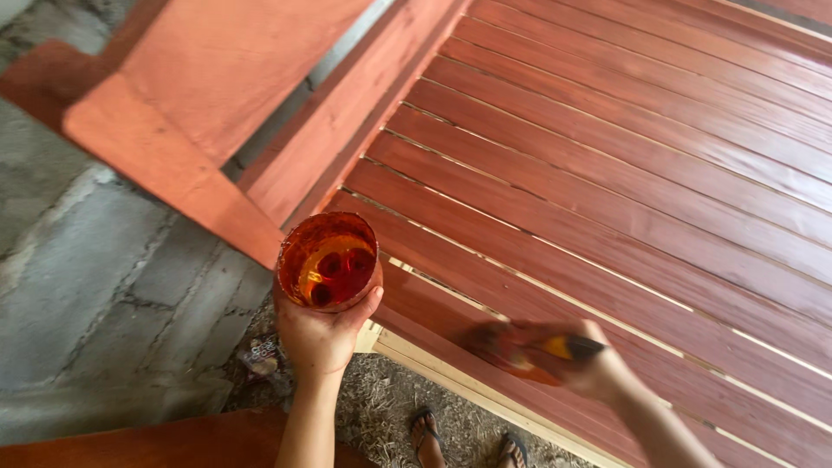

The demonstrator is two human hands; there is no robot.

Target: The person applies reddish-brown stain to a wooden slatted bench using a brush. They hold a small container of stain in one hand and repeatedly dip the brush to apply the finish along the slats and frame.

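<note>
The left hand point(319, 342) comes up from the bottom edge, palm cupped under a clear, cut-down plastic cup smeared orange-red with stain point(328, 260), thumb and fingers wrapped round its lower wall; the cup sits upright just off the near rail of the slatted, red-brown stained wooden bed frame point(607, 199); thin plastic like this probably flexes under a squeeze and is likely slick where stain has run, so a grip low round the base, as here, looks safest against spilling. The right hand point(598, 368) is blurred, clenched on a paintbrush with a yellow-and-dark handle point(529, 351), whose bristles lie on a near slat; the brush seems light and stiff, best held by the handle behind the ferrule. Two sandalled feet point(468, 442) stand below on straw-strewn ground; a grey block wall point(95, 269) rises at left.
</note>
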